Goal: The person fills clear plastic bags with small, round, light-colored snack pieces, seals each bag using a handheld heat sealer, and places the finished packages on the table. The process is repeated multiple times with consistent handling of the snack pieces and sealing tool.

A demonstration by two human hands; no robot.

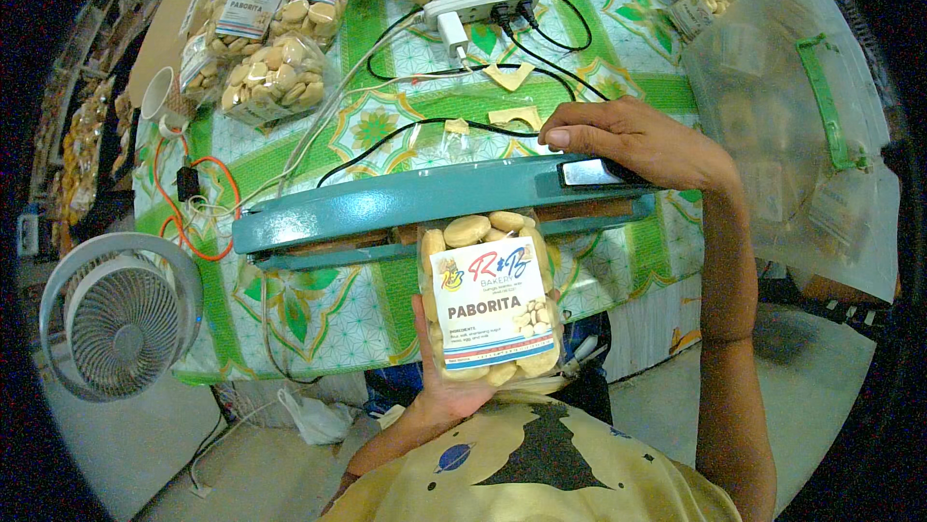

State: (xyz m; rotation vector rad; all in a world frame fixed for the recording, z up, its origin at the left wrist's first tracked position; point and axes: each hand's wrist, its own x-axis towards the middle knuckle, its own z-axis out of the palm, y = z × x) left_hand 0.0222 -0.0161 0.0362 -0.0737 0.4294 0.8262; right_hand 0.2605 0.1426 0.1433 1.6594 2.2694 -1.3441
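A clear plastic bag of round, pale biscuits [463, 230] with a white printed label stands upright in front of my body. My left hand [454, 398] holds it from below and behind, the fingers partly hidden by the bag. The bag's top edge goes in between the jaws of a long teal heat sealer [386, 203], where it is hidden. At the sealer's right end, my right hand [632, 141] grips the black and silver handle of the upper arm, which is lowered over the bag.
Several filled biscuit bags [280, 78] lie at the back left. A white power strip [483, 5] with plugs and cables sits behind the sealer. A round fan [126, 319] and a paper cup [164, 97] are left; a translucent bin [782, 126] with a green handle is right.
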